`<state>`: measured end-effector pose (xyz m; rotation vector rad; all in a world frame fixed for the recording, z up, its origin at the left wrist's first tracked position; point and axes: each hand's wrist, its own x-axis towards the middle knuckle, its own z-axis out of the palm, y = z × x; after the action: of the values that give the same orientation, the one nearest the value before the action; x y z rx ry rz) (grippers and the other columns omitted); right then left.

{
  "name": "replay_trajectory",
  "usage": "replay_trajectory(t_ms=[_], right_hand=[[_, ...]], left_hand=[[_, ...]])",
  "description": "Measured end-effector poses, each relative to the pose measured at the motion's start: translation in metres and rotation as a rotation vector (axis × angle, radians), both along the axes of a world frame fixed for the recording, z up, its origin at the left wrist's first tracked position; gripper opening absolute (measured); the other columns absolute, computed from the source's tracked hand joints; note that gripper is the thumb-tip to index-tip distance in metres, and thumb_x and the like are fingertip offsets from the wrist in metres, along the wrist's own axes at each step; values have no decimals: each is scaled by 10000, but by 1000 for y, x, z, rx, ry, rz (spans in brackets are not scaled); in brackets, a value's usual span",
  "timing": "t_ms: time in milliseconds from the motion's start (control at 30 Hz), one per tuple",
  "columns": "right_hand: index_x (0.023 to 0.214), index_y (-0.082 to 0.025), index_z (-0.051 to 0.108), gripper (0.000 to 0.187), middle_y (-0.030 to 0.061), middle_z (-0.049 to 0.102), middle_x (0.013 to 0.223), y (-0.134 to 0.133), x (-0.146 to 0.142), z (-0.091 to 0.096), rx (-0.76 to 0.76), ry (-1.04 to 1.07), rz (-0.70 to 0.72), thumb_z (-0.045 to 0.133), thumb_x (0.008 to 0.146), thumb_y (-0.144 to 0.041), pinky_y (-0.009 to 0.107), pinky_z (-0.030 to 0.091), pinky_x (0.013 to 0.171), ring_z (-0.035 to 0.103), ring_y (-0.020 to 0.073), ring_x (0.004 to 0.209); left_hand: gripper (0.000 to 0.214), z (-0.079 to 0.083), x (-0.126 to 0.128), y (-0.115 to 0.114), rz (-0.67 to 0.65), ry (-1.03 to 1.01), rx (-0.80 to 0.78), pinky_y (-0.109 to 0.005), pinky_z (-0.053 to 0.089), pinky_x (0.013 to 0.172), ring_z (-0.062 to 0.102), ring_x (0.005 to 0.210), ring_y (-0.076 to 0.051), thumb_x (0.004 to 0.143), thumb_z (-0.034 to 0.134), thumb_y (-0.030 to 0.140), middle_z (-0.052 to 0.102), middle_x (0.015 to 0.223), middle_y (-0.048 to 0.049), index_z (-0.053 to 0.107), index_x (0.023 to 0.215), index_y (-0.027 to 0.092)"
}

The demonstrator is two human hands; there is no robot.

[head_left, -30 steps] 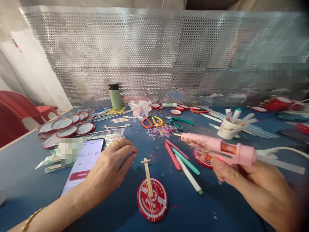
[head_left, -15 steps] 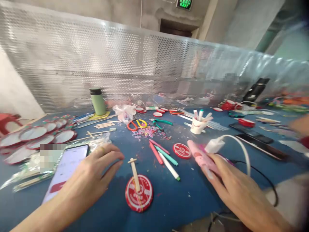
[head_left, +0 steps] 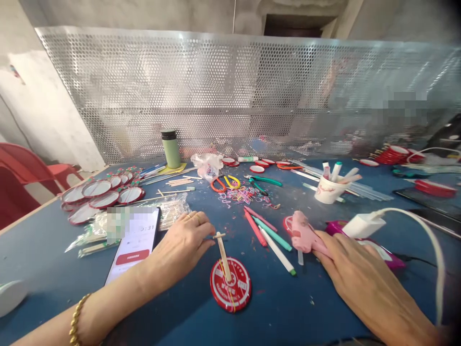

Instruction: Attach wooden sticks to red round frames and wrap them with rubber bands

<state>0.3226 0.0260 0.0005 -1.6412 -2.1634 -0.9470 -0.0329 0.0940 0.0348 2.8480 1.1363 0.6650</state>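
A red round lid (head_left: 236, 293) with white print lies on the table, a yellow rubber band across it. From its middle a flat wooden stick (head_left: 223, 257) stands up at a tilt, with a short thin crosspiece (head_left: 220, 236) at its top. My left hand (head_left: 185, 242) has thumb and fingers pinched at the crosspiece's left end. In my right hand (head_left: 355, 269) is a pink glue gun (head_left: 304, 233), gripped by its handle, a translucent piece below it. Another red lid (head_left: 287, 223) is partly hidden behind the gun.
Markers (head_left: 275, 250) lie between my hands. A phone (head_left: 139, 240) rests by my left forearm, near mirror-like discs (head_left: 97, 187). Farther back are pliers (head_left: 264, 181), loose rubber bands (head_left: 241, 194), a paper cup (head_left: 328, 190) of pens and a green bottle (head_left: 171, 151). A white charger and cable (head_left: 365, 225) sit right.
My left hand has moved in to the crosspiece and its fingers have closed. The glue gun has turned, still in my right hand. The view has shifted left and levelled.
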Motion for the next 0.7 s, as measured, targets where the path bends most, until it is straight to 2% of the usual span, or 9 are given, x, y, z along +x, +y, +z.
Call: replay_trajectory(t_ms=[167,700], right_hand=[[1009,-140,614,394,94,598,742,1,0,0,51,-31,25,262,1036,-314,391,400,666,587,276,716],[1000,-138,615,378,118,620,780,-1,-3,2,59,-44,46,270,1030,-291,402,392,649,600,301,750]], left_hand=[[144,-2,5,3,12,36,11,-368,467,852,590,940,-206,963,512,221,621,1010,-62,653,967,189],[186,-4,9,7,20,41,-28,-355,463,856,589,941,-197,984,463,211,612,996,-66,641,943,173]])
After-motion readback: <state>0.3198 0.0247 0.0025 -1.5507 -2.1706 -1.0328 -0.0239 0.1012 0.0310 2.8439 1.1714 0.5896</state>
